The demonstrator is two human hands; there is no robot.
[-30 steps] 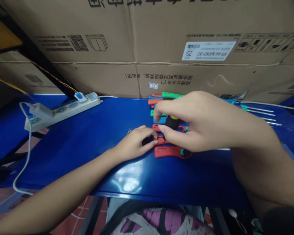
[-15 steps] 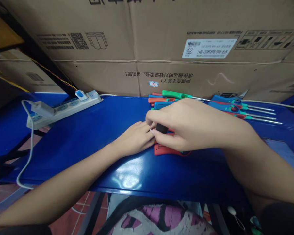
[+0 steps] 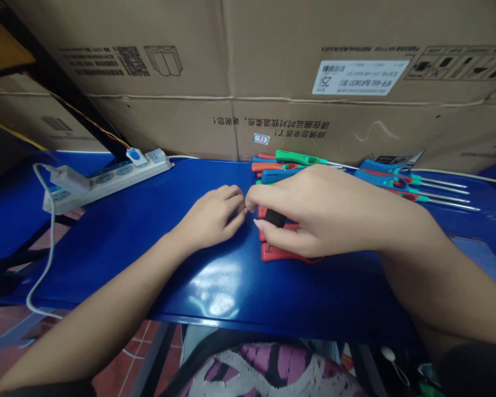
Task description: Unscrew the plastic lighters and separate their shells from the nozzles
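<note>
My right hand is curled above a row of lighters, with a small black object between its thumb and bent fingers. The rest of that object is hidden by the hand. Below it lie lighters with red handles, the nearest red lighter showing its handle end. My left hand rests on the blue table just left of them. Its fingers are bent, the thumb and index tips close together by my right fingertips. What they hold, if anything, is hidden. Behind my right hand are a green-handled lighter and a blue-handled lighter.
More long-necked lighters lie at the right, their metal rods pointing right. A white power strip with plugs and a cable lies at the left. A large cardboard box stands behind the blue table. A flat device lies far right.
My left hand has drawn back to the left, away from the red lighters and from under my right fingers. My right hand stays in nearly the same place with the black object.
</note>
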